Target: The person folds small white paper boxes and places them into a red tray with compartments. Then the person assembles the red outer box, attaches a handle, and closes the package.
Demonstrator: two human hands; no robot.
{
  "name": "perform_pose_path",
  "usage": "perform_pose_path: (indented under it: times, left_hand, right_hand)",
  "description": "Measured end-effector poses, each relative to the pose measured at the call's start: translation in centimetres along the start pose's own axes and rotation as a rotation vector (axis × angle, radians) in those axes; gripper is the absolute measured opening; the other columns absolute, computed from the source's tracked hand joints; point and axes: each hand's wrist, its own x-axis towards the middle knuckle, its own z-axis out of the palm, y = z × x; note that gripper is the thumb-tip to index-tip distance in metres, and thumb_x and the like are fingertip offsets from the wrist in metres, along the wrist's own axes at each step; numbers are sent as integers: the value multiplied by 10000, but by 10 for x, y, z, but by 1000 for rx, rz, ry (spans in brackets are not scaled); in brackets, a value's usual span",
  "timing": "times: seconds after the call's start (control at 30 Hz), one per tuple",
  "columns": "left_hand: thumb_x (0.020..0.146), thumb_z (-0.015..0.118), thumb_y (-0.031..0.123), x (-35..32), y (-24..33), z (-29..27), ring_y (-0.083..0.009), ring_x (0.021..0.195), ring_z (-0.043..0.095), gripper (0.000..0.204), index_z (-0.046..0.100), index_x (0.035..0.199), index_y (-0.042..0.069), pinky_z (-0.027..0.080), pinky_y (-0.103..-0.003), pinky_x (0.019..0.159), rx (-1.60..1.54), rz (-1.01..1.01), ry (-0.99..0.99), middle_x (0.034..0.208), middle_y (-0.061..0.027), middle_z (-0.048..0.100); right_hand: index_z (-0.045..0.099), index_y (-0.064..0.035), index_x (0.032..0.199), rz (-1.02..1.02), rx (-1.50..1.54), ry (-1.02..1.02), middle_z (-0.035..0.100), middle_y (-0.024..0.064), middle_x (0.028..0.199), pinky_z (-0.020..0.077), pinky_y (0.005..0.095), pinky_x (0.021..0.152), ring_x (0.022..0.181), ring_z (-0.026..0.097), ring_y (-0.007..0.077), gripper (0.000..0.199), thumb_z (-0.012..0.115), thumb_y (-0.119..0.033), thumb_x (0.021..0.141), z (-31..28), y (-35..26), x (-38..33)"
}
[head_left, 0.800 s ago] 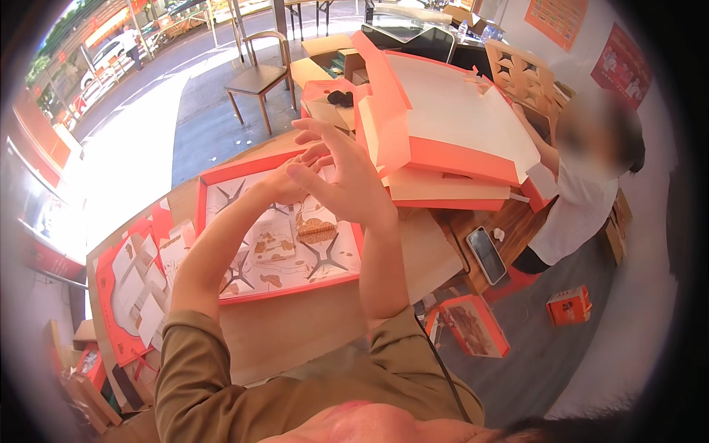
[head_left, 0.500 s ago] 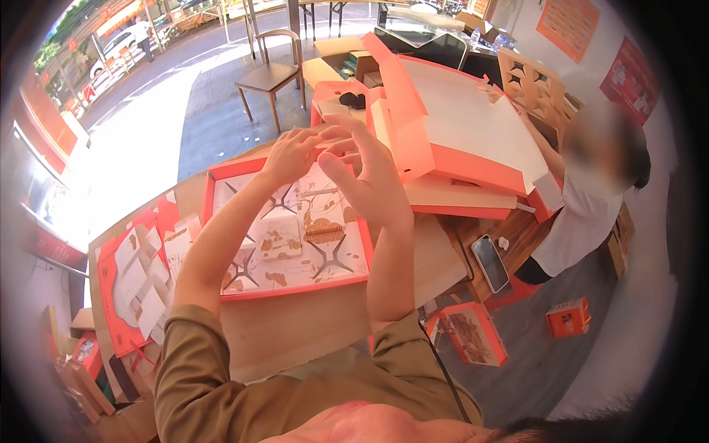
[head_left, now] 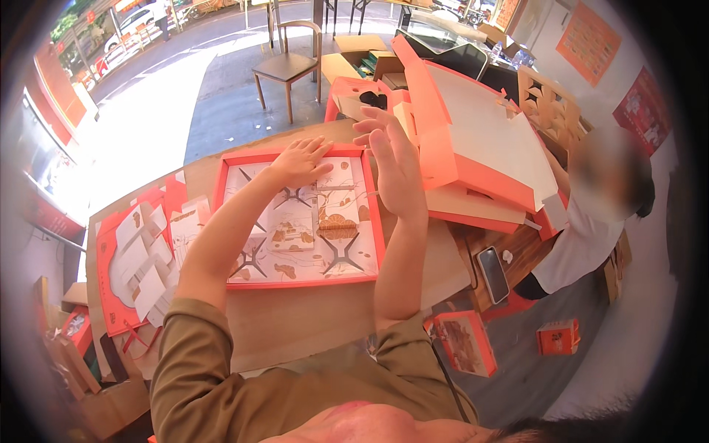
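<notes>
"So, what are the hands doing?"

"Both are bare and unclenched. The left hand is palm down with its fingers fanned out above the far side of the shallow red box; I can't tell whether it touches the rim. The right hand is raised near the far right corner, fingers up and loosely parted, thumb away from them. I see nothing gripped in either."

"And where does that box sit?"

"Flat on the brown desk, open side up, right in front of the person, between the two forearms. Its lining is pale with brown printed shapes. Dark X-shaped pieces lie spread about inside, and a pale square packet is near the middle."

"What is around it?"

"On the left, white cards are heaped on a red sheet. On the right, a large open red box is propped at a slant on another one."

"Anyone else there?"

"Yes, a co-worker in a white top is at the far right, beside that large box. A phone lies on the wooden surface near them."

"And farther off?"

"A chair stands beyond the desk, and a small red carton rests on the floor at the right."
</notes>
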Motion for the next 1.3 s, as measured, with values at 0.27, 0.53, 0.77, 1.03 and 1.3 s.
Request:
perform_pose_path:
  times: [0.27,0.53,0.77,1.03,1.3]
  left_hand:
    - [1101,418,514,-6,6,-4,-423,1528,387,679,397,1644,107,267,-512,1291,44,22,61,1672,-220,403]
    - [1060,500,518,14,-12,-4,-405,1371,571,636,455,1588,167,383,-517,1194,-27,48,69,1511,-214,569]
    - [1013,611,422,-10,15,-64,-377,1314,621,519,608,1468,170,429,-516,1161,-113,-5,-120,1430,-163,647]
    - [988,687,256,-119,25,-130,-329,1256,662,426,648,1390,118,504,-480,1104,33,48,141,1366,-139,688]
    - [980,724,384,-363,-23,-161,-365,1198,694,676,501,1571,142,522,-491,1087,121,-645,134,1396,-173,681]
  right_hand:
    - [575,-33,1465,-67,33,-69,693,139,1219,525,354,918,1038,662,208,489,506,-392,1140,10,-5,-4]
    - [568,-17,1466,-86,-17,-176,686,123,1259,524,378,988,1100,673,212,497,552,-374,1121,25,-22,-11]
    - [588,-22,1450,-108,-68,-243,695,122,1270,534,381,991,1092,673,212,462,605,-306,1086,29,-29,-16]
    - [639,-47,1408,-97,-126,-237,726,125,1230,557,406,922,1061,702,240,456,673,-304,1033,20,-35,-15]
    - [654,-55,1375,-72,-108,-268,730,116,1205,547,399,919,1058,697,232,450,698,-317,1012,45,-43,-28]
